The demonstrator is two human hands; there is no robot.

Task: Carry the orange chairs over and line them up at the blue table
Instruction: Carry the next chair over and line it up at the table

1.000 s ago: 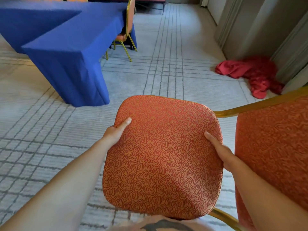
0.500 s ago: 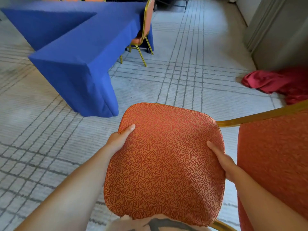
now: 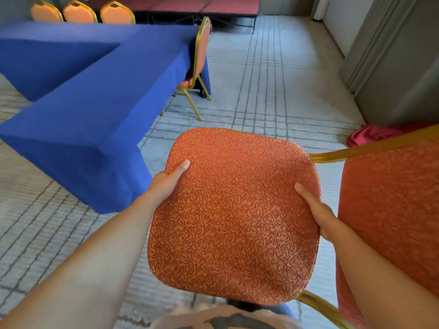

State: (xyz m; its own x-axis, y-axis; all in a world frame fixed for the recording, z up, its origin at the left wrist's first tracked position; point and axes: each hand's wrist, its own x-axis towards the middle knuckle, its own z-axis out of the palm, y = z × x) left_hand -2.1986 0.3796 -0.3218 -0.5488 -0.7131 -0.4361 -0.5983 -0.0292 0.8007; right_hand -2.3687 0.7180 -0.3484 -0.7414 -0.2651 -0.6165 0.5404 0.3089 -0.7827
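Note:
I hold an orange chair (image 3: pixel 235 217) with a gold frame, lifted off the floor and turned on its side, its patterned seat facing me and its backrest at the right. My left hand (image 3: pixel 166 184) grips the seat's left edge. My right hand (image 3: pixel 318 210) grips its right edge. The blue table (image 3: pixel 99 100), draped in blue cloth, stands ahead on the left. One orange chair (image 3: pixel 198 65) is tucked at its right side. Three more orange chairs (image 3: pixel 80 13) line its far side.
A red cloth heap (image 3: pixel 373 136) lies on the carpet by the grey wall panels (image 3: pixel 392 67) at the right. A low red platform (image 3: pixel 202 5) runs along the back. Striped pale carpet (image 3: pixel 268 86) stretches between the table and the wall.
The view has tilted up and moved closer to the blue table. Three chairs at its far side have come into sight. Both hands keep the same grip on the chair.

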